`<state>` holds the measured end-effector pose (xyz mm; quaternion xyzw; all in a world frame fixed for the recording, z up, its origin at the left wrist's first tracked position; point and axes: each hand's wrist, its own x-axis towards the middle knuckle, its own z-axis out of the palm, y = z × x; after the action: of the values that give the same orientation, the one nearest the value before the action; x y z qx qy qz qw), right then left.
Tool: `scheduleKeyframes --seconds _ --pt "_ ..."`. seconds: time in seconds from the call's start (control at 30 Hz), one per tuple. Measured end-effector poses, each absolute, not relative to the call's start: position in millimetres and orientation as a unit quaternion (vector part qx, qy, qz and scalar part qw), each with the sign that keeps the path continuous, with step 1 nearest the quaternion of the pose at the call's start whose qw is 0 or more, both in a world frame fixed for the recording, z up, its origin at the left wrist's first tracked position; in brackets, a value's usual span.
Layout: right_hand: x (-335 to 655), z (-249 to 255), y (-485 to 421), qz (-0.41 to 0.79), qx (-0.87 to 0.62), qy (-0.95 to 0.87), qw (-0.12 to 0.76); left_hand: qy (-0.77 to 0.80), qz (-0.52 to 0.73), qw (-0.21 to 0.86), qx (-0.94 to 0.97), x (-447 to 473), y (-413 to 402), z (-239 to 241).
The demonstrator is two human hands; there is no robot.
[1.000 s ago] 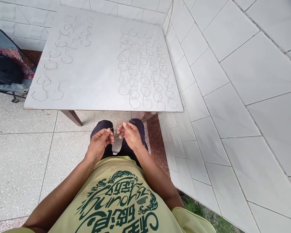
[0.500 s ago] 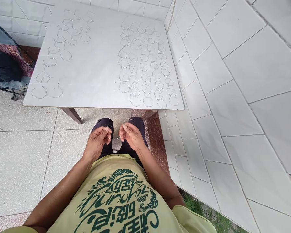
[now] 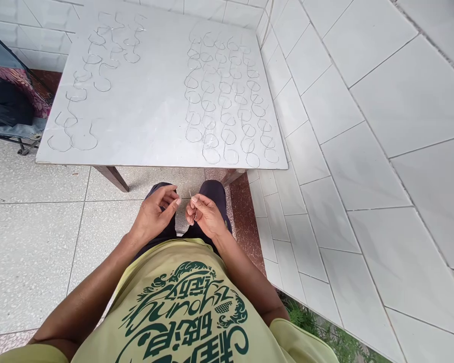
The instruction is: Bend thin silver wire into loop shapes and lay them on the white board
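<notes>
Between the thumb and fingers of my right hand (image 3: 205,213) is a thin, bent metal wire (image 3: 195,217); short bits of it stick out above and below the pinch. My left hand (image 3: 157,209) is close by on the left, thumb and fingers apart, with nothing seen in it. Both hands are above my lap, in front of the table edge. Many curved wire pieces (image 3: 212,155) lie in columns on the right part of the white table (image 3: 147,116). Further hook-shaped wires (image 3: 85,149) lie along its left part.
A white tiled wall (image 3: 325,151) runs along the right side of the table. At the far left stands a folding chair (image 3: 41,123) with a dark bag (image 3: 7,103) on it. Below the tabletop, wooden table legs (image 3: 112,179) stand on the speckled floor (image 3: 30,242).
My left hand has let go of the wire and its fingers have spread. The wire, earlier stretched between both hands, is now held by my right hand alone and turned.
</notes>
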<state>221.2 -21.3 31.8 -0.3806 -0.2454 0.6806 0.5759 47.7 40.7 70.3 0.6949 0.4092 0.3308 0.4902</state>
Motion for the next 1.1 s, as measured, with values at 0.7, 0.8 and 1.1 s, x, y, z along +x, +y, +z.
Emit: scheduleKeyframes --seconds 0.7,0.8,1.1 --pt "234.6 41.7 -28.5 0.51 -0.502 -0.52 0.467 0.455 0.301 0.76 0.353 73.5 53.4 80.8" --pt "234.9 38.0 -27.6 0.549 -0.478 -0.49 0.48 0.447 0.292 0.773 0.343 75.2 55.0 79.0" --pt "234.6 38.4 -23.1 0.631 -0.38 -0.262 0.623 0.471 0.246 0.613 0.585 60.2 38.8 70.5"
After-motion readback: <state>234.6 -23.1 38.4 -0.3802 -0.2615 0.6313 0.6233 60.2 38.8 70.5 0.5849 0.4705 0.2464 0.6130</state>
